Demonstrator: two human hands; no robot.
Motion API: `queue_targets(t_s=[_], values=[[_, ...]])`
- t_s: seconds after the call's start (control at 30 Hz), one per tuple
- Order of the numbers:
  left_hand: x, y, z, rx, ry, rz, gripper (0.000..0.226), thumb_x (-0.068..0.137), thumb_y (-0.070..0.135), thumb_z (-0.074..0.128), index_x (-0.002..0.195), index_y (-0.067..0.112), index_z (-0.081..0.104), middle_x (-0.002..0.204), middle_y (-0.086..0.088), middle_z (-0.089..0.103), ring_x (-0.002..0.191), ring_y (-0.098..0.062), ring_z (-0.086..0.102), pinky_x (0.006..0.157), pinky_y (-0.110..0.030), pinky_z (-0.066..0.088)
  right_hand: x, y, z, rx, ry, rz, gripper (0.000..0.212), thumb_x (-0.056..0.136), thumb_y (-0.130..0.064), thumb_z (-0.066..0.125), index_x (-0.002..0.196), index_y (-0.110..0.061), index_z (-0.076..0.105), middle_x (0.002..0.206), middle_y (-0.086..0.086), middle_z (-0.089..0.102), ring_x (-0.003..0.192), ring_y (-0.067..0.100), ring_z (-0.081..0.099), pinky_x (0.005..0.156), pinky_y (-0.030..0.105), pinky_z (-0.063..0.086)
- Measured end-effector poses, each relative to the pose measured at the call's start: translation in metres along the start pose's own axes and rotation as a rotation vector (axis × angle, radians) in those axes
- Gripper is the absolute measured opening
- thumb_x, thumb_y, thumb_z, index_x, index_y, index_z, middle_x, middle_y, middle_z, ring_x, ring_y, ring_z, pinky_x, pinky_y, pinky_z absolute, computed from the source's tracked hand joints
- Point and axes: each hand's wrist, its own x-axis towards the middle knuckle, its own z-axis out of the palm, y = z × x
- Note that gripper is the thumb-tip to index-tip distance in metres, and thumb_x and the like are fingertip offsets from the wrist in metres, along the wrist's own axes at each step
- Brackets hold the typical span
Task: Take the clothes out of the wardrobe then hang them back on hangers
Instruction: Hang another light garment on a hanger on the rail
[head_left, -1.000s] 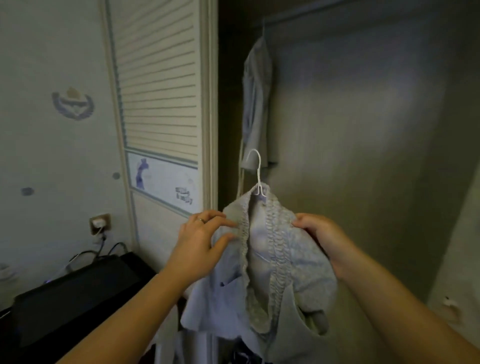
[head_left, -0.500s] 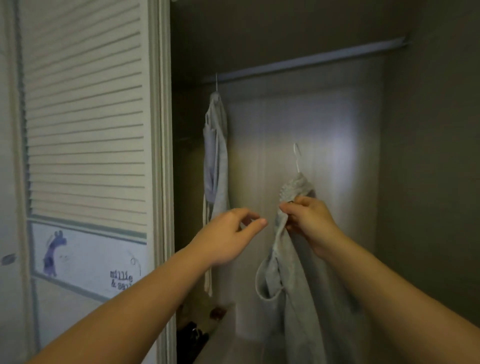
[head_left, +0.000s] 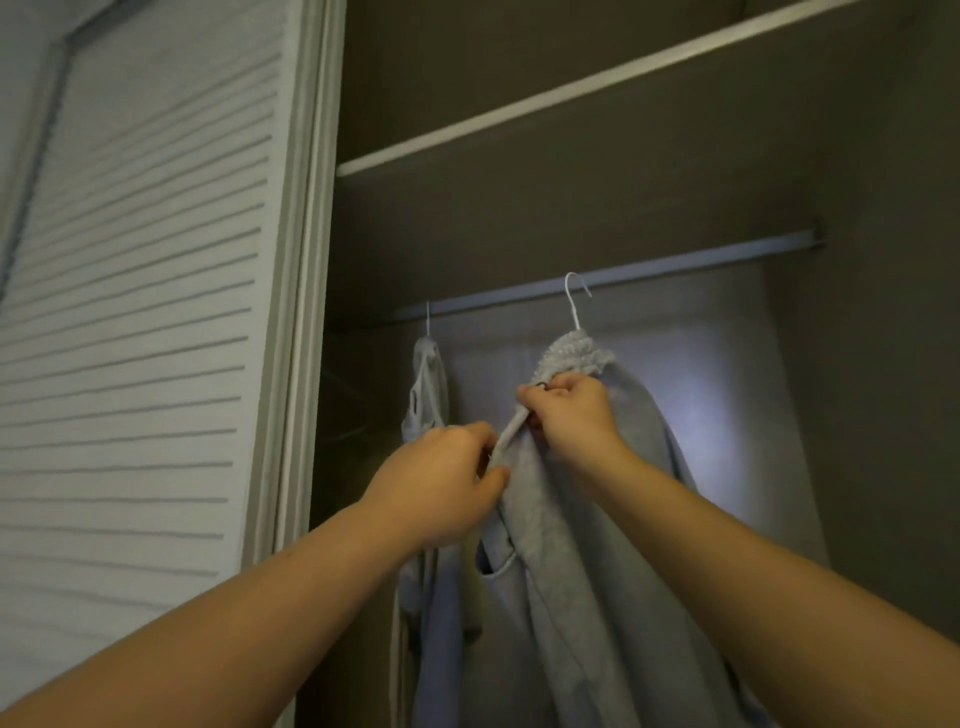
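Note:
A pale grey-blue garment (head_left: 582, 571) with a frilled collar hangs on a white wire hanger (head_left: 574, 301). The hanger's hook is up at the wardrobe rail (head_left: 675, 265); whether it rests on the rail I cannot tell. My right hand (head_left: 569, 415) grips the garment just under the collar. My left hand (head_left: 441, 483) pinches the garment's front edge a little lower and to the left. A second light garment (head_left: 428, 395) hangs from its own hanger on the rail further left, partly hidden behind my left hand.
A white louvred wardrobe door (head_left: 156, 312) stands open on the left. A shelf edge (head_left: 571, 88) runs above the rail. The dark wardrobe side wall (head_left: 883, 415) closes in on the right.
The garment on its hanger has been lifted from chest height up to the rail. My left hand, off the cloth half a second ago, now pinches it. The view has tilted upward.

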Motion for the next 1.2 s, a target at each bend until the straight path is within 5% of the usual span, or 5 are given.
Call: queue_targets(t_s=[0.33, 0.6, 0.83, 1.03, 1.2], values=[[0.097, -0.015, -0.035, 0.3, 0.275, -0.146, 0.014, 0.094, 0.036, 0.047, 0.093, 0.024, 0.052, 0.08, 0.002, 0.058, 0.073, -0.018, 0.06, 0.076, -0.043, 0.056, 0.11, -0.042, 0.05, 0.013, -0.02, -0.076, 0.028, 0.076, -0.008, 0.065, 0.053, -0.013, 0.05, 0.05, 0.005, 0.051, 0.05, 0.02, 0.049, 0.057, 0.032, 0.041], [0.126, -0.019, -0.035, 0.436, 0.22, -0.201, 0.016, 0.099, 0.038, 0.044, 0.098, 0.024, 0.052, 0.085, 0.002, 0.058, 0.076, -0.016, 0.059, 0.081, -0.042, 0.055, 0.157, -0.015, 0.072, 0.067, -0.06, 0.06, 0.014, 0.07, -0.016, 0.065, 0.078, -0.005, 0.061, 0.071, 0.016, 0.061, 0.055, 0.025, 0.053, 0.048, 0.028, 0.039], [0.13, -0.028, -0.023, 0.53, 0.106, -0.222, 0.017, 0.098, 0.04, 0.044, 0.09, 0.026, 0.05, 0.081, 0.003, 0.055, 0.072, -0.014, 0.054, 0.077, -0.038, 0.05, 0.154, 0.017, 0.075, 0.064, -0.168, 0.129, 0.006, 0.079, -0.01, 0.063, 0.075, -0.005, 0.06, 0.058, 0.013, 0.058, 0.042, 0.02, 0.05, 0.037, 0.018, 0.036], [0.126, -0.033, -0.022, 0.654, 0.097, -0.22, 0.017, 0.099, 0.038, 0.044, 0.094, 0.025, 0.052, 0.08, 0.004, 0.054, 0.075, -0.014, 0.054, 0.081, -0.037, 0.047, 0.156, 0.04, 0.062, -0.209, -0.183, -0.073, 0.033, 0.089, -0.045, 0.062, 0.075, -0.015, 0.061, 0.091, 0.013, 0.069, 0.083, 0.029, 0.065, 0.071, 0.033, 0.051], [0.121, -0.034, -0.025, 0.704, 0.062, -0.179, 0.022, 0.1, 0.047, 0.04, 0.093, 0.027, 0.044, 0.079, 0.008, 0.047, 0.078, -0.014, 0.049, 0.088, -0.038, 0.042, 0.171, 0.056, 0.059, -0.366, -0.127, -0.176, 0.068, 0.097, -0.054, 0.043, 0.15, -0.015, 0.027, 0.156, 0.01, 0.028, 0.141, 0.032, 0.03, 0.112, 0.044, 0.029]])
